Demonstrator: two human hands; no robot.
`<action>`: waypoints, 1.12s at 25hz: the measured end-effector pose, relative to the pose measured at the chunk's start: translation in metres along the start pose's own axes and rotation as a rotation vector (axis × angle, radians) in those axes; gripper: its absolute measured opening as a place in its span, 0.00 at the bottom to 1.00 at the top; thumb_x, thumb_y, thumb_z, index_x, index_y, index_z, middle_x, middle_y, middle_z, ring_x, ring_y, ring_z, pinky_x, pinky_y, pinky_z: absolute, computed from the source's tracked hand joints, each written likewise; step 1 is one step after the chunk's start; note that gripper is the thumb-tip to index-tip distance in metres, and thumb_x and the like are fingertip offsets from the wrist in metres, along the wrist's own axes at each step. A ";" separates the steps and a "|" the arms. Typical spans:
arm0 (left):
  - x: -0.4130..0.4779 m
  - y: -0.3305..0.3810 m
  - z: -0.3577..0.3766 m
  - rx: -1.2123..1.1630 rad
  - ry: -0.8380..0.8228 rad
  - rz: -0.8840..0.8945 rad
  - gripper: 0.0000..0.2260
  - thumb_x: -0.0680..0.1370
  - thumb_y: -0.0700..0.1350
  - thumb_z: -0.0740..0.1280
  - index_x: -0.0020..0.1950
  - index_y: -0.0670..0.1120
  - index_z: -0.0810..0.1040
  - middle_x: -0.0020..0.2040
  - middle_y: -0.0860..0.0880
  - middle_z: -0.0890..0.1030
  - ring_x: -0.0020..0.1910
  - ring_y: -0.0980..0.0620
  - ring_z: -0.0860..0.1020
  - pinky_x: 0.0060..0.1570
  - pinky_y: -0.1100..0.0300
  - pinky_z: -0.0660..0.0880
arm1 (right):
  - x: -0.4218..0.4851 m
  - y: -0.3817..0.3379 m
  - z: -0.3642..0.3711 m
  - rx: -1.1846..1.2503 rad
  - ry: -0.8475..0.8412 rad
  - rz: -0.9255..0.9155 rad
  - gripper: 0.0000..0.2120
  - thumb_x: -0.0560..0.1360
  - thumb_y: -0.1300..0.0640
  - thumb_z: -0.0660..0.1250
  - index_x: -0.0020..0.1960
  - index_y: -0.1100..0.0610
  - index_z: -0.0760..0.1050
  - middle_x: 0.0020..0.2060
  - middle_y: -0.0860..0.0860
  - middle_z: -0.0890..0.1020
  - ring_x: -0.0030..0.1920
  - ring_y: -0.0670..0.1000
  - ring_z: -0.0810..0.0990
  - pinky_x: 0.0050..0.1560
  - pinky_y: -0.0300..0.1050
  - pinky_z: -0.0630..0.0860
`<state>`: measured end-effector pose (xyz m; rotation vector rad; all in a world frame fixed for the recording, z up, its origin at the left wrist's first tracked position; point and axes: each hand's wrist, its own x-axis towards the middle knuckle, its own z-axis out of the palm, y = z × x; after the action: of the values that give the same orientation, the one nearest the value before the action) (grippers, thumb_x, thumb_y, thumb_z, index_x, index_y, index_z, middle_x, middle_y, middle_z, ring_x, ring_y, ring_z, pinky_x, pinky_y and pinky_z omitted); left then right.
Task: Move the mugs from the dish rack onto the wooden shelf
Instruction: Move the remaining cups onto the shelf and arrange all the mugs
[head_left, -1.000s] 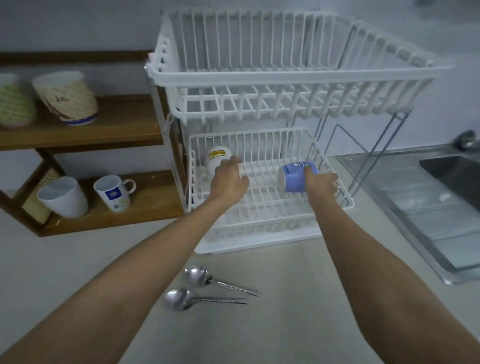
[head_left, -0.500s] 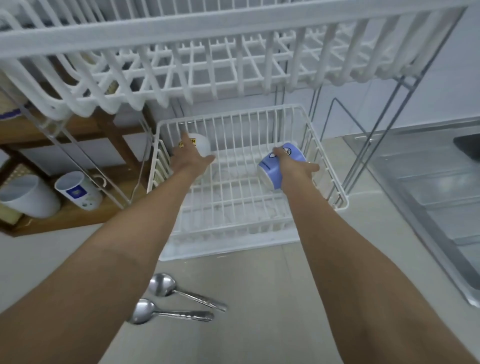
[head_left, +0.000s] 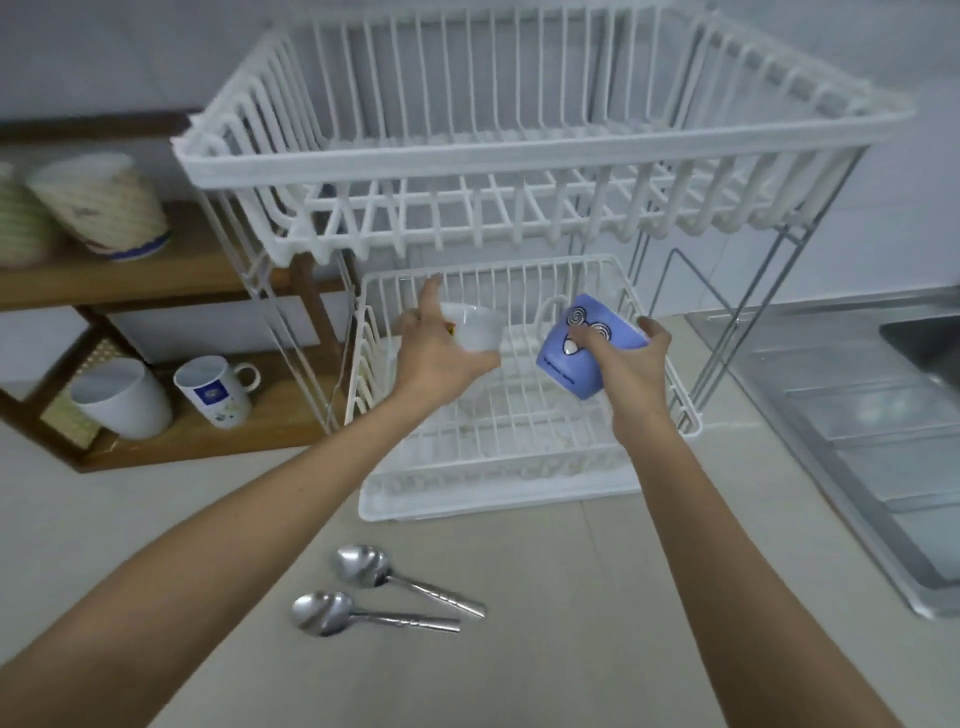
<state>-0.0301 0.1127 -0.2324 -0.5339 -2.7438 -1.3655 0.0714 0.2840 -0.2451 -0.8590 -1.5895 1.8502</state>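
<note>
My left hand (head_left: 437, 347) grips a white mug (head_left: 478, 328), lifted and tilted over the lower basket of the white two-tier dish rack (head_left: 519, 431). My right hand (head_left: 628, 358) holds a blue mug (head_left: 582, 348) with white spiral drawings, raised above the same basket. The wooden shelf (head_left: 208, 431) stands to the left of the rack. On its lower board sit a plain white cup (head_left: 124, 397) and a white mug with a blue logo (head_left: 212, 391). Two patterned cups (head_left: 101, 205) sit on the upper board.
Two steel spoons (head_left: 384, 592) lie on the counter in front of the rack, between my forearms. A steel sink with a draining board (head_left: 852, 415) runs along the right. The rack's upper basket (head_left: 519, 156) overhangs the lower one.
Both mugs have come up off the lower basket's floor in my hands. My head has pulled back, so the whole rack and the shelf are in view again.
</note>
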 end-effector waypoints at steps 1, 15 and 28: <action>-0.015 0.007 -0.013 -0.062 -0.008 0.048 0.48 0.62 0.50 0.78 0.75 0.54 0.53 0.66 0.44 0.67 0.53 0.49 0.73 0.47 0.60 0.71 | -0.015 -0.006 -0.003 0.010 -0.018 -0.066 0.41 0.60 0.48 0.78 0.67 0.45 0.61 0.53 0.49 0.78 0.46 0.47 0.81 0.41 0.39 0.76; -0.156 -0.104 -0.251 -0.258 0.040 0.204 0.38 0.55 0.58 0.78 0.60 0.70 0.64 0.53 0.75 0.69 0.54 0.71 0.72 0.41 0.74 0.76 | -0.250 -0.039 0.109 -0.070 -0.287 -0.776 0.43 0.55 0.50 0.78 0.65 0.45 0.62 0.60 0.32 0.68 0.60 0.40 0.72 0.53 0.30 0.73; -0.061 -0.204 -0.252 -0.003 0.227 0.012 0.48 0.57 0.54 0.80 0.72 0.50 0.61 0.66 0.49 0.72 0.64 0.49 0.70 0.59 0.54 0.71 | -0.200 -0.081 0.339 -0.335 -0.029 -0.769 0.45 0.58 0.50 0.80 0.70 0.49 0.61 0.64 0.51 0.71 0.63 0.50 0.71 0.54 0.37 0.68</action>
<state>-0.0680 -0.2147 -0.2455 -0.3696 -2.5537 -1.3368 -0.0588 -0.0709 -0.1090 -0.2625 -1.9182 1.0758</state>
